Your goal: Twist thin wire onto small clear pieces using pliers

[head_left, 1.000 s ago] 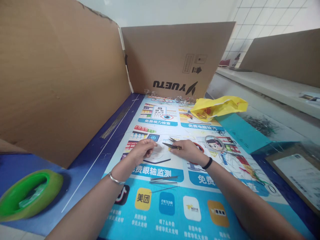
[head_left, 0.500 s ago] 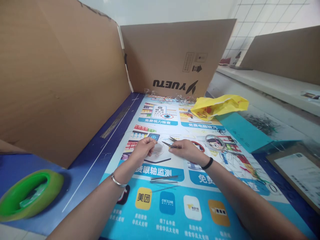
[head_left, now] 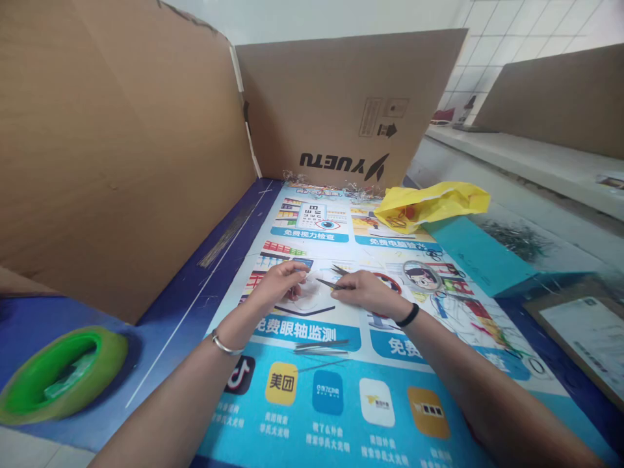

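My left hand pinches a small clear lens-like piece just above the printed poster mat. My right hand grips a thin dark pointed tool, like tweezers or small snips, whose tip points left at the clear piece. The two hands are a few centimetres apart. A silver bangle is on my left wrist and a black band on my right. Several thin metal rods lie on the mat just in front of my hands.
Cardboard walls enclose the left and back. A green tape roll lies at the near left. A yellow plastic bag and a clear tape ring sit at right. A pile of metal wires and a framed sheet lie further right.
Both hands stay nearly in place; the left hand's fingers shifted a little around the clear piece. The view tilted slightly.
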Demonstrator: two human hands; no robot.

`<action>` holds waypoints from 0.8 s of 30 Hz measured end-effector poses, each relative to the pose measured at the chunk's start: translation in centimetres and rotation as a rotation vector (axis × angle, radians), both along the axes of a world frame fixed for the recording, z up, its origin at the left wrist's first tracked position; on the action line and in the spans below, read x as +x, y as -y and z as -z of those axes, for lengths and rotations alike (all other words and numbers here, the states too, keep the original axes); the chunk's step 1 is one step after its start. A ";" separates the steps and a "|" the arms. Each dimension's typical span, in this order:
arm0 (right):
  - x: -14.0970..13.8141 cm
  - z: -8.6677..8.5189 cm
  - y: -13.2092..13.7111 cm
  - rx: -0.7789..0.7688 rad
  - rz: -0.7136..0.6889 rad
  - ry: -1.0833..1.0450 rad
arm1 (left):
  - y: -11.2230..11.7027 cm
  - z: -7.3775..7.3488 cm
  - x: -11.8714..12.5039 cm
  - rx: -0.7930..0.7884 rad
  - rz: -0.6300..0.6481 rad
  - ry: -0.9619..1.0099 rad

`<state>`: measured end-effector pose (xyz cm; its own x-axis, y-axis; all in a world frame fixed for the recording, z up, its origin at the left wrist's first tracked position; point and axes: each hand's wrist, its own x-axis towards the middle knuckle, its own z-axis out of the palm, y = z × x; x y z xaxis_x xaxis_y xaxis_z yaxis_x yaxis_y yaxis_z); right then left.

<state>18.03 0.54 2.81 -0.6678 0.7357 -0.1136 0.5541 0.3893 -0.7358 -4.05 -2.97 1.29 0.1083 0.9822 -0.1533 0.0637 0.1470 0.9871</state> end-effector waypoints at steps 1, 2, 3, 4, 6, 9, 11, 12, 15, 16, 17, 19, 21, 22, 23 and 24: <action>0.0 0.0 0.0 0.000 -0.005 0.011 | -0.1 0.0 -0.1 0.002 0.013 -0.026; 0.0 -0.1 0.0 0.000 -0.006 0.024 | -0.2 0.1 -0.3 0.009 0.025 -0.052; 0.0 -0.1 0.1 -0.001 -0.007 0.037 | -0.2 0.1 -0.4 0.021 0.035 -0.078; 0.0 -0.1 0.1 -0.002 -0.011 0.049 | -0.3 0.2 -0.4 0.036 0.042 -0.101; 0.0 -0.1 0.1 -0.003 -0.020 0.070 | -0.3 0.3 -0.5 0.066 0.059 -0.146; 0.0 -0.1 0.1 0.004 -0.035 0.093 | -0.2 0.3 -0.4 0.116 0.073 -0.217; 0.0 0.0 0.1 0.013 -0.043 0.098 | 0.0 0.2 -0.3 0.141 0.070 -0.261; 0.0 0.1 0.1 0.018 -0.047 0.098 | 0.0 0.1 -0.2 0.146 0.067 -0.272; 0.0 0.4 0.0 0.033 -0.058 0.101 | 0.1 -0.1 0.1 0.134 0.070 -0.267; 0.0 0.4 0.0 0.037 -0.063 0.102 | 0.2 -0.1 0.2 0.125 0.079 -0.257; 0.0 0.4 0.0 0.042 -0.067 0.102 | 0.2 -0.1 0.3 0.116 0.091 -0.246; 0.0 0.4 0.0 0.059 -0.073 0.103 | 0.3 -0.1 0.4 0.102 0.121 -0.229; -0.1 0.3 0.1 0.074 -0.077 0.110 | 0.4 -0.1 0.4 0.085 0.155 -0.229; -0.1 0.2 0.1 0.077 -0.078 0.114 | 0.4 -0.1 0.4 0.075 0.175 -0.235; -0.2 0.2 0.2 0.075 -0.080 0.121 | 0.4 -0.2 0.3 0.063 0.194 -0.243; -0.2 0.1 0.2 0.072 -0.081 0.127 | 0.4 -0.2 0.3 0.051 0.211 -0.251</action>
